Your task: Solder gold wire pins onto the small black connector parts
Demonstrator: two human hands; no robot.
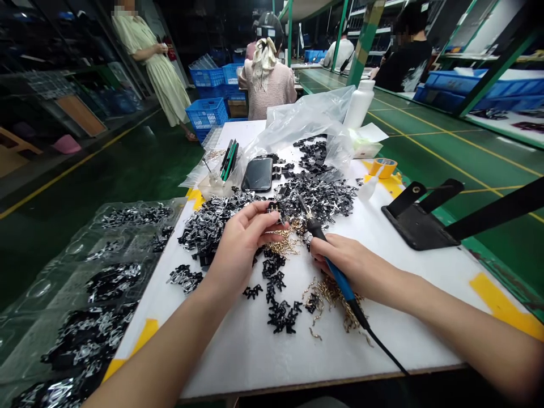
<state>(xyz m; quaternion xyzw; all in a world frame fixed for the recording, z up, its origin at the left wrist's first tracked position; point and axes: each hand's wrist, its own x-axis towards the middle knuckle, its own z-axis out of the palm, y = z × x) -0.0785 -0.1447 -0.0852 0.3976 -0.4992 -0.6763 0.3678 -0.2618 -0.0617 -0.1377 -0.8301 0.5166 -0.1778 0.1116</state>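
Between the thumb and fingers of my left hand (246, 235) is a small black plastic part (274, 208) with gold-coloured metal bits on it. My right hand (340, 255) is wrapped round a soldering iron (335, 272) with a blue and black handle, its metal tip pointing up and left, a little right of the part. Beneath and beyond my hands lie heaps of black and silver parts (327, 195). Small gold-coloured bent pins (283, 243) are piled under the part, with more pins (346, 303) below my right hand. Loose black pieces (283, 314) lie between my forearms.
A phone (257, 174) lies behind the heaps, beside green-handled tools (229, 158). To the right stand a black metal stand (420, 226), yellow tape (383, 168) and a white bottle (360, 105). Clear trays of parts (114, 283) sit left of the table. Several people are farther off.
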